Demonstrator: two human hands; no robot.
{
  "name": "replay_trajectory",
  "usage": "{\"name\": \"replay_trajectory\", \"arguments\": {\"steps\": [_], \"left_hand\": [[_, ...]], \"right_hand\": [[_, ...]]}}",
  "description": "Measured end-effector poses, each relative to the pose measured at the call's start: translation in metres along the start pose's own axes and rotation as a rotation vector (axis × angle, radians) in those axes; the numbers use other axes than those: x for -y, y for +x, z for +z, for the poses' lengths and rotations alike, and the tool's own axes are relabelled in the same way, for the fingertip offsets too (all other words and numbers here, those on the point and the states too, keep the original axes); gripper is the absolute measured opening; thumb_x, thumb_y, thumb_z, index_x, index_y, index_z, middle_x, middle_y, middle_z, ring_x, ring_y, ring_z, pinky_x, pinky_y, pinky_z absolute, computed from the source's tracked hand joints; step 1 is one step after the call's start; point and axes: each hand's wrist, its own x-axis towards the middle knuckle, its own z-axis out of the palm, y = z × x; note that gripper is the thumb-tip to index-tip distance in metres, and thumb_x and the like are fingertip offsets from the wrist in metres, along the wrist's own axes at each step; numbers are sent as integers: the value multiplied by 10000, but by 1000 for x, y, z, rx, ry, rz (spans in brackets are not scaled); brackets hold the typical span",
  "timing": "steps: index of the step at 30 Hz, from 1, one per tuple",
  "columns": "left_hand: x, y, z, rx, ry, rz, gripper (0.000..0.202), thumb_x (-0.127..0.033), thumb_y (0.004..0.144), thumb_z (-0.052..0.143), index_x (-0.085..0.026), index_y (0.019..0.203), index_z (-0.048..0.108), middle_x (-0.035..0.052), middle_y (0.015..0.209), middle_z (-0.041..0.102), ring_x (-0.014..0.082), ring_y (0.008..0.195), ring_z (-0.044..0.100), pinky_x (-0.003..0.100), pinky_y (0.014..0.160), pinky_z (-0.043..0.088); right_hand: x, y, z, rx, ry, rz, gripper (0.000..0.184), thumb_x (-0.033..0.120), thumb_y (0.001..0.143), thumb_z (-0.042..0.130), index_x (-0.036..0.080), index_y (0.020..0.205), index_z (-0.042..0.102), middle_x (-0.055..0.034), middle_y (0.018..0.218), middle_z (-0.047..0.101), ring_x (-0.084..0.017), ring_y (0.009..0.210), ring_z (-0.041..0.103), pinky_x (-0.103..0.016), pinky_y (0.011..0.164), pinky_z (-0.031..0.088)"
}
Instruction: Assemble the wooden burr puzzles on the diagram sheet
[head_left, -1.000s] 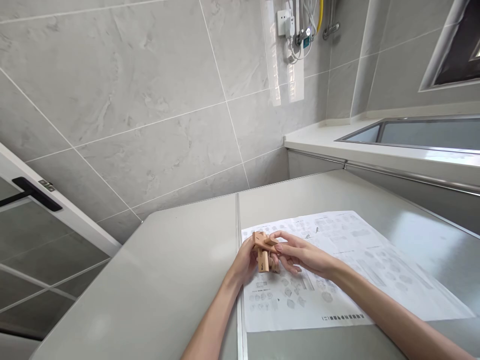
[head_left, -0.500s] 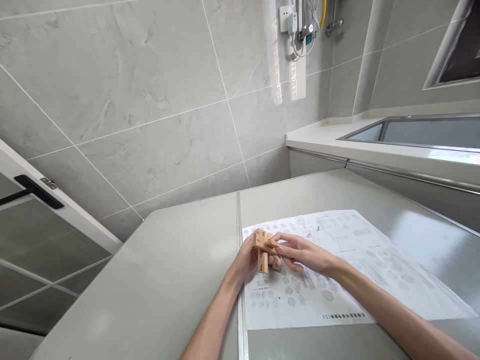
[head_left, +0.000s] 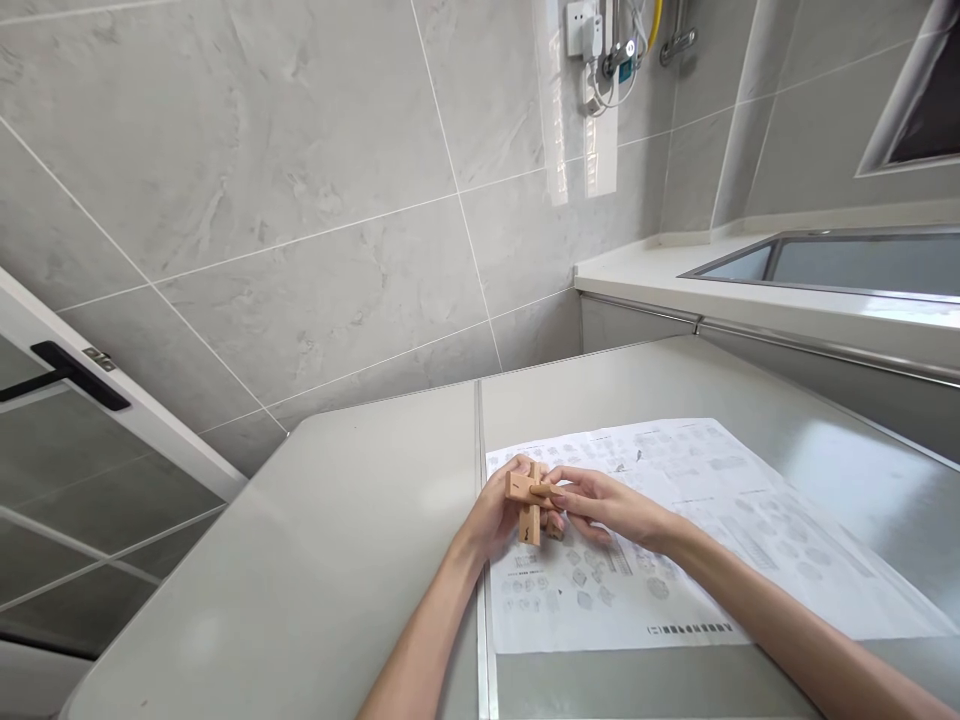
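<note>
Crossed wooden bars form an interlocking wooden puzzle (head_left: 529, 526), held up above the printed sheet (head_left: 660, 560). Dark marks show on the ends of two bars. My left hand (head_left: 489, 517) is closed around the puzzle from the left, its fingers partly hidden behind the wood. From the right, my right hand (head_left: 604, 503) pinches a thin wooden puzzle piece (head_left: 546, 490) between thumb and forefinger, where it meets the other bars. The remaining right fingers curl below, close to a lower bar end. How far the piece sits inside cannot be made out.
The sheet, printed with small diagrams, lies on a pale grey table (head_left: 360, 560) with a seam (head_left: 480, 420). Behind is a tiled wall (head_left: 315, 180) with a socket (head_left: 579, 28). A counter with a sink (head_left: 847, 262) stands right; a door handle (head_left: 79, 375) is left.
The view has shifted slightly. Both hands keep their hold on the wooden puzzle, which has turned a little, its lower bar tilting slightly.
</note>
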Motion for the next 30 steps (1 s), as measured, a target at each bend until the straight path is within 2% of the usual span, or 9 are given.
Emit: {"name": "replay_trajectory", "arguments": {"steps": [8,11,17,20,25,30], "left_hand": [[-1,-3,5,-1,21,67,347,-514,968,632,-201,901,500,20,959,588,181,635,700,354,678,556],[-1,-2,6,-5,18,64,377,-543,946,654,-200,895,506,20,957,590,171,629,688,344,671,563],[1,-1,13,-42,-64,43,354,-491,928,695,-188,855,528,22,999,543,115,634,608,300,606,574],[1,0,16,-29,-84,31,354,-498,939,679,-173,864,560,27,987,516,103,632,580,294,595,586],[4,-1,11,8,-122,25,328,-475,938,682,-167,896,576,36,980,511,128,667,619,299,579,611],[9,-1,2,79,-146,-8,331,-488,947,664,-165,933,589,19,836,498,148,634,613,328,572,626]], "right_hand": [[1,-1,2,-34,-35,-3,438,634,969,615,205,1058,591,-14,892,709,-36,412,387,-239,450,277],[2,-1,2,-45,-43,0,451,649,962,614,207,1050,597,-15,890,715,-35,405,380,-238,443,283],[0,0,3,-30,-17,23,458,651,926,663,209,1031,599,-5,868,700,-33,399,350,-223,404,242],[1,0,3,-15,-10,24,420,615,941,670,206,1004,598,-6,871,699,-28,397,335,-226,394,220],[5,-2,5,41,-42,19,394,588,992,609,195,969,619,-4,887,668,-17,402,324,-233,392,196],[3,-1,5,114,-95,46,412,600,1001,577,198,921,616,8,857,637,-27,404,336,-241,387,217]]}}
